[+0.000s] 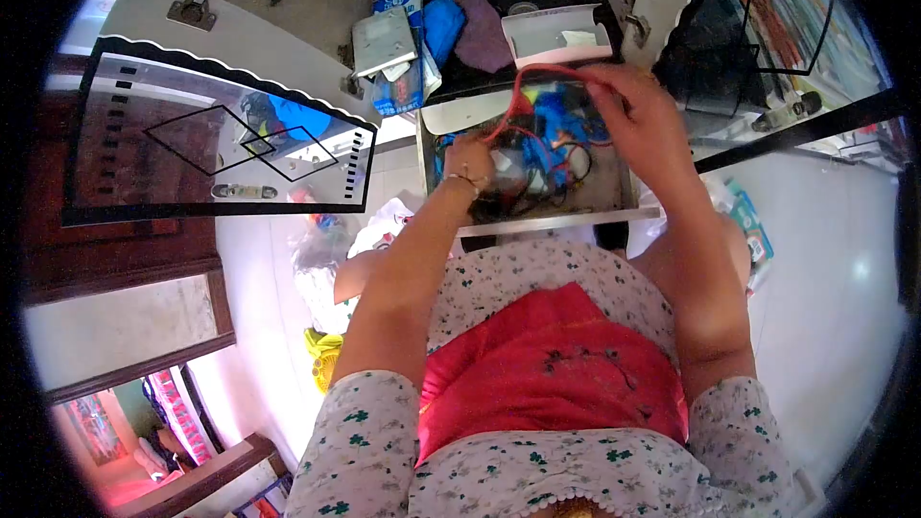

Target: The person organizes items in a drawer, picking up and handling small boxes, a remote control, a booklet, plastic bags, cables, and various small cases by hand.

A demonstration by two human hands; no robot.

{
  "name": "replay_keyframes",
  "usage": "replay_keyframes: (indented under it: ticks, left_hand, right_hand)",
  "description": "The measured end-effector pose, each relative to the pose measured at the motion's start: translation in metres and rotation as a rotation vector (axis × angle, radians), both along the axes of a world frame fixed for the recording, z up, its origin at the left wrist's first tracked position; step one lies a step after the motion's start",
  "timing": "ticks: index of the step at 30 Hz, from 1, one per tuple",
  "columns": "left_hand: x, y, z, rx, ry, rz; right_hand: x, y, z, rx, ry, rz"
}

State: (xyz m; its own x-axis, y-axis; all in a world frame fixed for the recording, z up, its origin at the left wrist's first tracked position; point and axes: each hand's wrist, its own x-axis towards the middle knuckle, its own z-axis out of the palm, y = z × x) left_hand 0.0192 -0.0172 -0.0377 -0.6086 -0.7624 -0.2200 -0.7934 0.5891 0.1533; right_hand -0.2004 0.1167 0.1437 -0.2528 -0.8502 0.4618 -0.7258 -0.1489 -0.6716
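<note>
Both hands grip a red cord (552,68) — the right hand (635,117) closed on its raised end, the left hand (468,161) curled lower down. It arches over an open drawer (566,224) of tangled items.

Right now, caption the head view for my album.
Left hand and right hand hold a red cord at an open drawer of tangled odds and ends.
</note>
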Motion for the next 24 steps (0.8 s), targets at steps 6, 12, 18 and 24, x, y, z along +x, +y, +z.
replay_keyframes:
  ticks: [6,12,18,24]
  left_hand:
    - [0.003,0.019,-0.027,-0.297,-0.113,-0.081]
    - [0.017,-0.029,0.039,0.168,0.219,-0.004]
    - [0.053,-0.029,0.161,0.677,0.806,0.576]
    - [0.048,0.007,0.195,1.047,1.184,0.535]
  right_hand:
    - [0.001,-0.003,-0.003,0.005,-0.198,-0.137]
    - [0.002,-0.002,-0.004,0.014,-0.286,-0.043]
    - [0.015,-0.004,-0.018,0.199,-0.166,0.285]
    - [0.048,-0.003,-0.022,0.575,-0.435,0.659]
